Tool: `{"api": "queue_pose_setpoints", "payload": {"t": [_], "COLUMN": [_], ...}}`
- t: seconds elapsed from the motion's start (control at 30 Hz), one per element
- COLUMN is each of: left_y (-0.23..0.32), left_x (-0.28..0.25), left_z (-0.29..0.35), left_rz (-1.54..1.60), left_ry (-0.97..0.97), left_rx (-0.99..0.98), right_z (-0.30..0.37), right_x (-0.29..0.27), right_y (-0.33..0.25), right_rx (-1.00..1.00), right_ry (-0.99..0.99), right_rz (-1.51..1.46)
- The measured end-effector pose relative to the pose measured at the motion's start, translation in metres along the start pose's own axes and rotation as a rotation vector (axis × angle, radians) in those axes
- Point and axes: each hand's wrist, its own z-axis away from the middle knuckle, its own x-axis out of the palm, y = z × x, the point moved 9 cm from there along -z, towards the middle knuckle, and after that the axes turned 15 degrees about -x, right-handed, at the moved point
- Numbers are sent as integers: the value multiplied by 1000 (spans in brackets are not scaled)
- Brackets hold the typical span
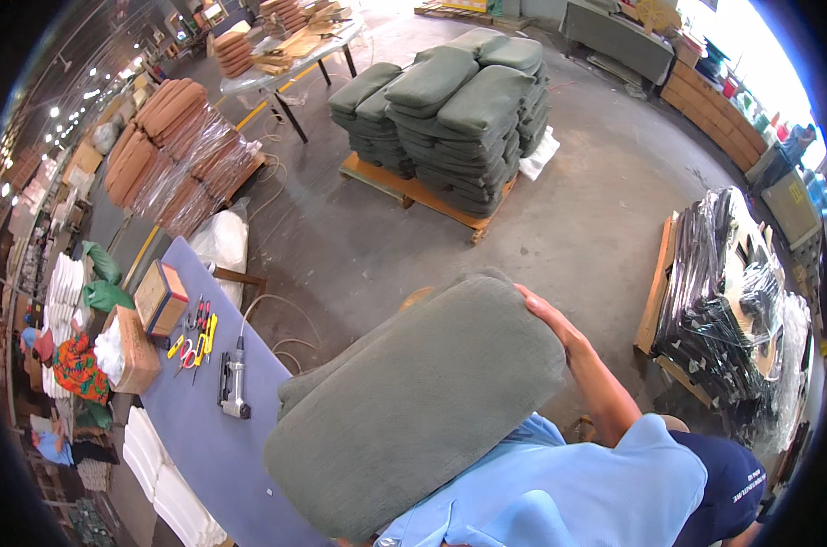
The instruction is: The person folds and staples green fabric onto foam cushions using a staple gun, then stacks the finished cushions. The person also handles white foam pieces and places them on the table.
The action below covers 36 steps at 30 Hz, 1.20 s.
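A large grey-green cushion [423, 410] with rounded corners is held up in front of my light blue shirt, tilted, its right end higher. Beneath its far edge shows a second layer of the same colour, perhaps another cushion [318, 376]. My right hand [552, 319] presses around the upper right end, thumb side and fingers along the edge. Of my left arm only a sliver of skin shows at the lower edge, by the cushion's lower left end; the fingers are hidden. The cushion's left part overhangs the blue-grey table [222, 465].
On the table lie an air stapler [235, 383] with its hose, scissors [187, 354], other hand tools and a cardboard box [161, 299]. A pallet of stacked green cushions [450, 109] stands ahead, wrapped brown cushions [176, 155] far left, a plastic-wrapped pallet load [728, 301] right. A person in navy [723, 479] is close at my right.
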Motion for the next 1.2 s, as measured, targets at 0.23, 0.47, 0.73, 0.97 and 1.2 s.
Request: {"api": "queue_pose_setpoints", "payload": {"t": [0.23,0.47,0.73,0.97,1.2], "left_y": [-25,-46,-45,-67,-62], "left_x": [20,95,289,476,585], "left_z": [-16,-21,-12,34,55], "left_rz": [-54,-107,-194,-242,-283], "left_ry": [-113,-299,-593,-792,-931], "left_rx": [-77,-185,-192,-240,-315], "right_z": [97,186,241,217,197], "right_x": [-45,-119,-207,-320,-388], "right_y": [-9,12,62,-6,5], "right_rx": [-140,-102,-123,-158,-221], "right_ry": [279,625,847,1079,1022], "right_rz": [-142,-293,-480,-433,-466]}}
